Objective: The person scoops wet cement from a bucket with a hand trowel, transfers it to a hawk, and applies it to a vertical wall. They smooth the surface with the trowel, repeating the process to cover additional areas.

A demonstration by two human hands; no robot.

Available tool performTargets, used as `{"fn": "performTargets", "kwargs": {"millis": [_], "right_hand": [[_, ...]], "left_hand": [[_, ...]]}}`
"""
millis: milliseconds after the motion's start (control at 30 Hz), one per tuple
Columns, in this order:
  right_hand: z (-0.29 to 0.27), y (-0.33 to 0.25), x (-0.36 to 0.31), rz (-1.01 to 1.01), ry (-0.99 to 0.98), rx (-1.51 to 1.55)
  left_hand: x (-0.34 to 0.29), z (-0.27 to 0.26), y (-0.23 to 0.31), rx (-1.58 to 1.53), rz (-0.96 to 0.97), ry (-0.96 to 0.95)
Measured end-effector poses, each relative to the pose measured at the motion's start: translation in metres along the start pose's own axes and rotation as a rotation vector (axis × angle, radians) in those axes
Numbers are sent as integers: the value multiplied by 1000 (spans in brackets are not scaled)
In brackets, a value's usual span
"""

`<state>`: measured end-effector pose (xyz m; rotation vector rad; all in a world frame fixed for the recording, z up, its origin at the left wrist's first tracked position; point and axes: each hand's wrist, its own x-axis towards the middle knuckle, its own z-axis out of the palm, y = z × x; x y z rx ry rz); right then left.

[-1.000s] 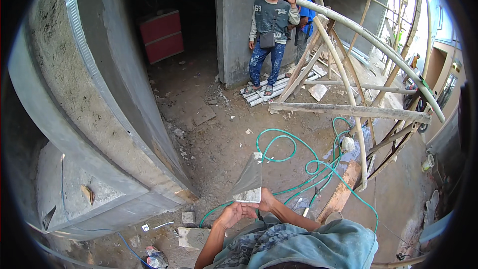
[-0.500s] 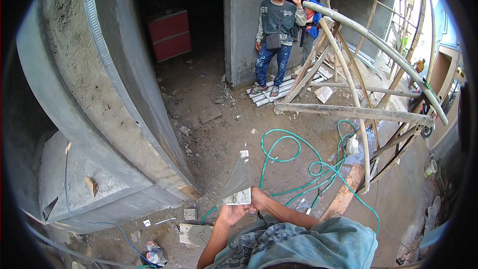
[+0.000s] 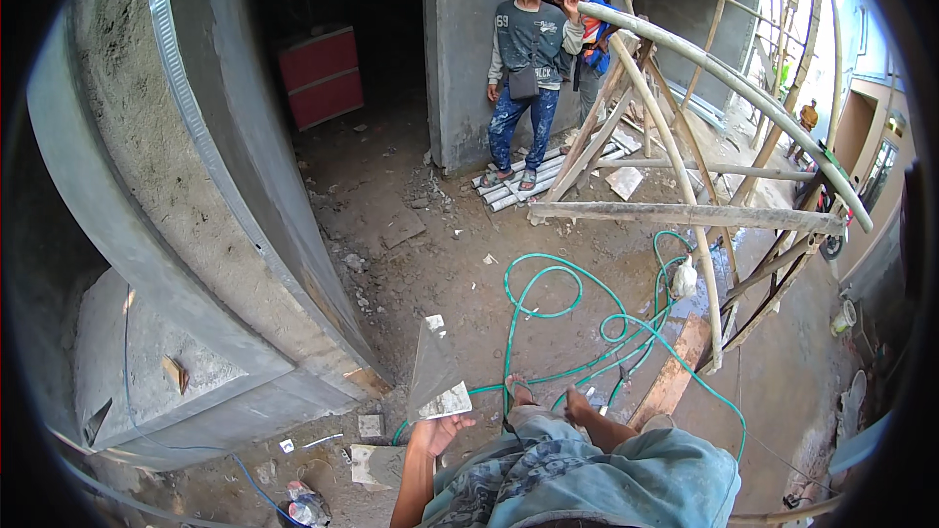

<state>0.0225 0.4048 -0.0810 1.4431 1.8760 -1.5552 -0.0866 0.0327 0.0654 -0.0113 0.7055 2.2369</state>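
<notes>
My left hand [image 3: 437, 433] is shut on a flat grey plastering trowel [image 3: 432, 372]. Its blade stands up and away from me, with pale mortar along the lower edge. My right hand [image 3: 577, 404] is apart from the trowel, off to the right and just past my knee. It is too small to tell whether its fingers are closed. Blue worn fabric over my legs [image 3: 587, 474] fills the lower edge. The dirt ground lies far below both hands.
A curved concrete wall [image 3: 147, 186] with a metal edge strip rises at the left. A green hose [image 3: 548, 293] loops over the ground. Bamboo scaffold poles [image 3: 685, 215] cross the right side, with a wooden plank [image 3: 675, 376] below. Two people [image 3: 528, 59] stand by a concrete column, with a red box [image 3: 318, 73] further back.
Both hands were together on the trowel, which dipped low and flat half a second ago. Now the left hand alone holds it with the blade raised, and the right hand has moved off right.
</notes>
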Motion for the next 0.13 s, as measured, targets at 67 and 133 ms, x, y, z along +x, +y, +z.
{"fn": "performTargets", "kwargs": {"millis": [67, 133], "right_hand": [[-12, 80, 51, -163, 51, -458], [-25, 108, 70, -65, 7, -527]], "left_hand": [[-14, -5, 2, -18, 12, 11], [-22, -17, -2, -23, 8, 16]]}}
